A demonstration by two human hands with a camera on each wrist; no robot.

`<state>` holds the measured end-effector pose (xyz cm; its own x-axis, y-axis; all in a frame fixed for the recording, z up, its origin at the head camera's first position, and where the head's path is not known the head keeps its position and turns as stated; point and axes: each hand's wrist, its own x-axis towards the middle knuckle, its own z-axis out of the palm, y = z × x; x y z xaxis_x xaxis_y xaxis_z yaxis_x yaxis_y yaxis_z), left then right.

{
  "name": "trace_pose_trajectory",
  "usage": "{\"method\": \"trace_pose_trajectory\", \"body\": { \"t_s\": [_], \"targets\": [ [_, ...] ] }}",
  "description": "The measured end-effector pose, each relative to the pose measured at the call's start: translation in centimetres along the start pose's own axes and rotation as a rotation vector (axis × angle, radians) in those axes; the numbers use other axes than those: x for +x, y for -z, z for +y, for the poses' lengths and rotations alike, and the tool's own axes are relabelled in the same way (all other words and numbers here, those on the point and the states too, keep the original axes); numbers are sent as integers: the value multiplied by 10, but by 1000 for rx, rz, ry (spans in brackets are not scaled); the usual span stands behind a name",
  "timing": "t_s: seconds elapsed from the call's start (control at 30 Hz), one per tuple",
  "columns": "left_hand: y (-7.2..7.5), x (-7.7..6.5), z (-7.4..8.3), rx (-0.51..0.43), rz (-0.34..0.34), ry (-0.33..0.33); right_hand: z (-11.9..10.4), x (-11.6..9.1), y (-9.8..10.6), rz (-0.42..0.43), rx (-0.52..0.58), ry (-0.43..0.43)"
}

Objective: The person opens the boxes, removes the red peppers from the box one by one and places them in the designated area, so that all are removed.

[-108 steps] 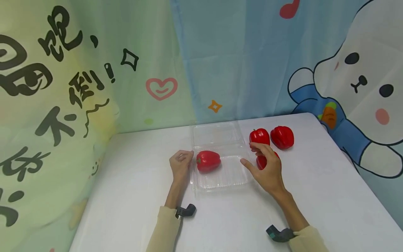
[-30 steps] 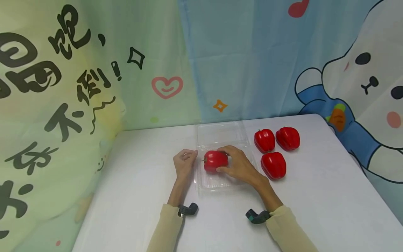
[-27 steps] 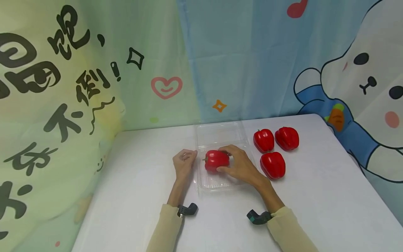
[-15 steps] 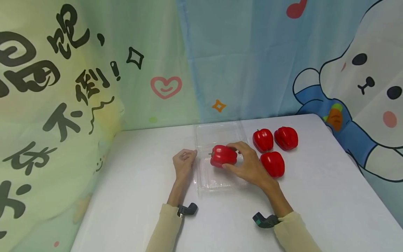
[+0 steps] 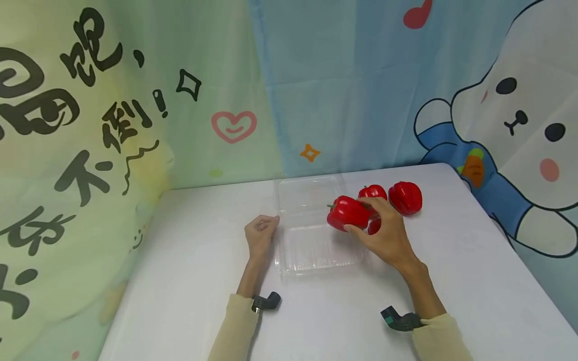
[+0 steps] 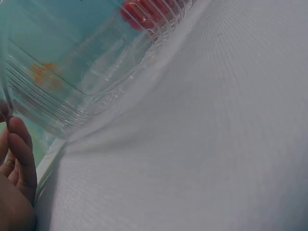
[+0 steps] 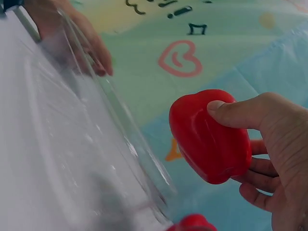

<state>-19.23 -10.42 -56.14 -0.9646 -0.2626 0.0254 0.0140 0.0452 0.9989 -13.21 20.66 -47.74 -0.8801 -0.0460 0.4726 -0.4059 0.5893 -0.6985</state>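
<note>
My right hand [image 5: 384, 228] grips a red bell pepper [image 5: 346, 212] with a green stem, raised over the right side of a clear plastic clamshell container [image 5: 316, 248]. In the right wrist view the thumb lies across that pepper [image 7: 209, 139], with the other fingers behind it. The container lies with its lid [image 5: 309, 193] folded back towards the curtain. My left hand [image 5: 261, 235] pinches the container's left rim between thumb and fingers, as the left wrist view shows at its left edge. Nothing lies inside the container.
Behind the right hand are more red bell peppers: one at the back [image 5: 373, 191], one to its right [image 5: 405, 197] and one mostly hidden by the fingers [image 5: 374, 226]. A printed curtain [image 5: 311, 90] hangs behind the white table [image 5: 194, 260].
The right hand has taken hold of the pepper in the container, lifted it out and carried it to the right. The left hand has stayed at the container's left rim.
</note>
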Motion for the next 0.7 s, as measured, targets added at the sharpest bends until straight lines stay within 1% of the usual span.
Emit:
{"method": "trace_pose_trajectory", "body": {
  "t_s": [0.1, 0.2, 0.3, 0.4, 0.53, 0.7],
  "targets": [
    [-1, 0, 0, 0, 1, -2, 6, -2, 12, 44, -17, -22],
    [-1, 0, -2, -3, -4, -4, 8, -4, 23, 86, -57, -46],
    [-1, 0, -3, -4, -10, -2, 11, -7, 31, 135, -82, -74],
    [0, 0, -2, -2, -12, -4, 15, -10, 36, 196, -87, -102],
    [0, 1, -1, 5, -4, -5, 16, -16, 39, 300, -89, -143],
    [-1, 1, -2, 13, -1, 4, 17, -24, 43, 431, -115, -229]
  ]
}}
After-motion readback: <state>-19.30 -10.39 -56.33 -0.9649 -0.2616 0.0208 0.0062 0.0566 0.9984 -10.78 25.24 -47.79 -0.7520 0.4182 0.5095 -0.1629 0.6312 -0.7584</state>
